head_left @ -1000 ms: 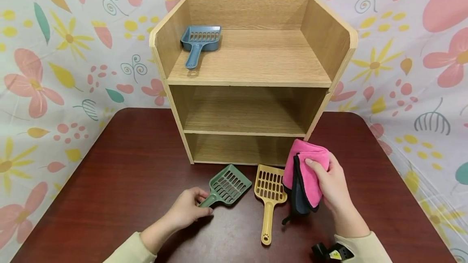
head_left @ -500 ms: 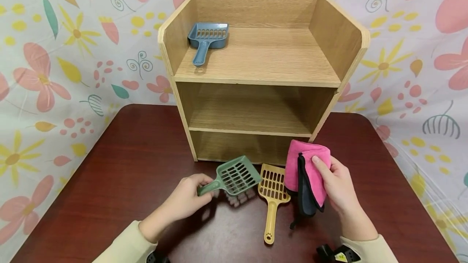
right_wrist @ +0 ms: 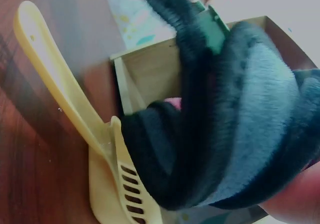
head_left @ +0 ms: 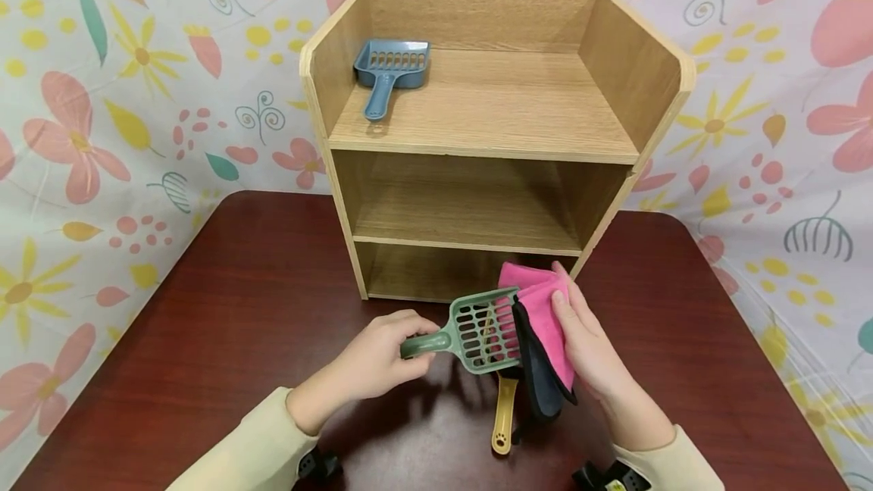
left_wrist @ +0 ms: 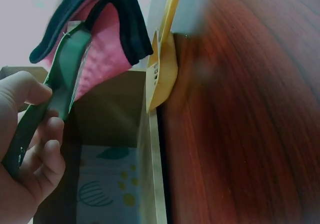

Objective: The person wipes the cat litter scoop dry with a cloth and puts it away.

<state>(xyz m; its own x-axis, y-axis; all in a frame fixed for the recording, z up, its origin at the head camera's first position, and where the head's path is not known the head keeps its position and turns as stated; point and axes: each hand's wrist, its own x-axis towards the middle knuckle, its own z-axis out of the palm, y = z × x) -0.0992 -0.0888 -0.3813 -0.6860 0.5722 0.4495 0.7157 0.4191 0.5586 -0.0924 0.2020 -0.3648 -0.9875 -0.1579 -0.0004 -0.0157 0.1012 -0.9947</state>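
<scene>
My left hand (head_left: 382, 358) grips the handle of a green slotted litter scoop (head_left: 470, 330), raised above the table. In my right hand (head_left: 589, 339) is a folded cloth (head_left: 546, 309), pink on one face and dark grey on the other, with black edging. The cloth meets the scoop's far right edge. Under them on the table lies a yellow litter scoop (head_left: 503, 415), its slotted head mostly covered in the head view. The left wrist view shows fingers and thumb round the green handle (left_wrist: 32, 129); in the right wrist view the cloth (right_wrist: 250, 119) hides most of the green scoop.
A wooden shelf unit (head_left: 477, 148) with three levels stands at the back of the dark red table (head_left: 259, 309). A blue litter scoop (head_left: 392, 70) sits at the left of its top level. Behind hangs a flower-patterned curtain (head_left: 170, 97).
My left hand has lifted the green scoop off the table and moved it right. My right hand has brought the cloth left, against the scoop. The yellow scoop's head is now mostly covered.
</scene>
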